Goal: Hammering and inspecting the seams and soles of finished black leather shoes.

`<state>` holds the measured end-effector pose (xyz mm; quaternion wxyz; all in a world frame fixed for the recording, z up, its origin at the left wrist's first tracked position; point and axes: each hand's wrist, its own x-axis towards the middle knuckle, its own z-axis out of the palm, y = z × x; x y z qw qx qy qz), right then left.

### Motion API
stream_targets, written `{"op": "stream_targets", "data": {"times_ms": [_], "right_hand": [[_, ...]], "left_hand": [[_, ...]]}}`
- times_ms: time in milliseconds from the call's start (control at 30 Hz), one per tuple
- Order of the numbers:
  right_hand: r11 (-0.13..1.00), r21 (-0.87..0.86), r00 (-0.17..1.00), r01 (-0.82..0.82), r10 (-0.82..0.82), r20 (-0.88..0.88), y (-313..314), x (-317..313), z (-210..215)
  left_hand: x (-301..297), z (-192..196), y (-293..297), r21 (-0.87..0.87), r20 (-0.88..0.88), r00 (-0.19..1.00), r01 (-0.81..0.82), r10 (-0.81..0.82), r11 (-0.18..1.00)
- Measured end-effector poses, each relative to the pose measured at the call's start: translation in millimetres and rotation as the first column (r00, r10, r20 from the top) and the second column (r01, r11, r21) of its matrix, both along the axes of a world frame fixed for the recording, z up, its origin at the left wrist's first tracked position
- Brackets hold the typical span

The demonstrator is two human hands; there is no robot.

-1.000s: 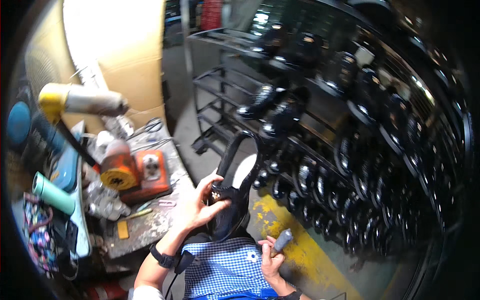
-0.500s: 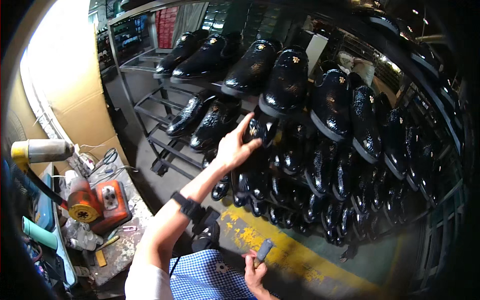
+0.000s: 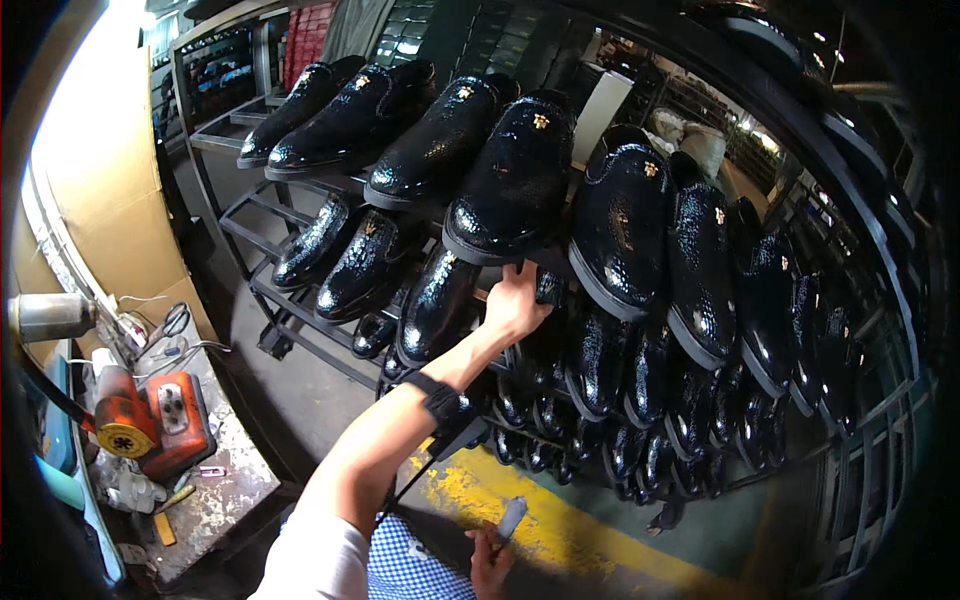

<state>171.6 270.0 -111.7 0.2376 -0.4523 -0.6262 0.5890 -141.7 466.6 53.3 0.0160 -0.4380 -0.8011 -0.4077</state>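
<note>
Since half a second ago, the left hand has reached under an upper shoe, fingertips hidden, so I cannot tell their grip. Just left of it, well away from the right hand clasping a grey-ended tool, a lower-row shoe lies lengthwise, toe slanting down-left

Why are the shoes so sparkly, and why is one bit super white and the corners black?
In the head view, light glints off the glossy black shoes; also in the head view, glare washes out the top left, above the cardboard; the head view's round fisheye image leaves dark corners, and its right hand sits in dim light.
</note>
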Motion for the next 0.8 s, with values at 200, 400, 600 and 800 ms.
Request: {"op": "stream_targets", "data": {"times_ms": [200, 400, 600, 800], "right_hand": [[0.933, -0.338, 0.924, 0.124, -0.232, -0.304, 10, -13, 4], [0.948, -0.310, 0.915, 0.073, -0.188, -0.358, 17, -31, 39], [0.982, -0.109, 0.880, -0.151, 0.084, -0.468, 3, -44, 43], [0.910, 0.374, 0.826, -0.178, 0.345, -0.446, -16, -55, 64]], "left_hand": [[51, -27, -135, 0.493, 0.306, 0.867, 0.210, -0.394, 0.845], [100, -43, -245, 0.276, 0.053, 0.948, 0.289, -0.315, 0.917], [119, -48, -285, 0.547, -0.075, 0.981, 0.190, -0.178, 0.815], [134, -52, -308, 0.677, 0.158, 0.981, -0.024, -0.114, 0.736]]}}
